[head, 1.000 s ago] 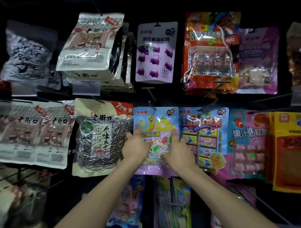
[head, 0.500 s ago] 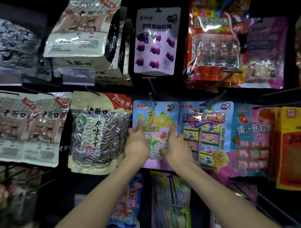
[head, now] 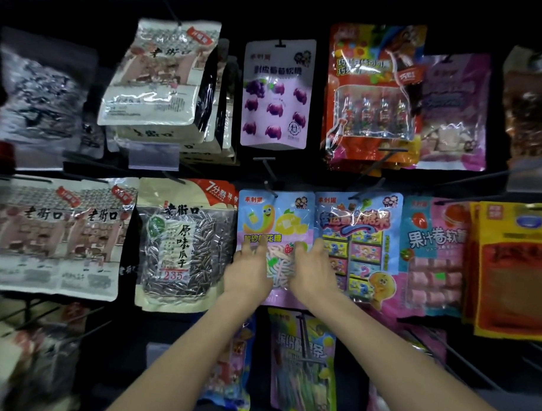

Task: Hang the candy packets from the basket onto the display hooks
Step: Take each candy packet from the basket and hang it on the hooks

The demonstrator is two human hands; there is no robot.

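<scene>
A light blue and pink candy packet with a yellow worm picture hangs on a black display hook in the middle row. My left hand lies on its lower left part and my right hand on its lower right part, fingers spread flat against the packet. The packet's lower half is hidden behind both hands. I cannot tell whether the fingers grip its edges. The basket is out of view.
A sunflower seed bag hangs to the left, a blue candy packet and a pink roll candy packet to the right. A purple grape candy packet hangs above. Bare hooks jut out lower right.
The view shifted down and up again. Both hands stayed on the candy packet, sliding slightly lower on it, with fingers spread wider now.
</scene>
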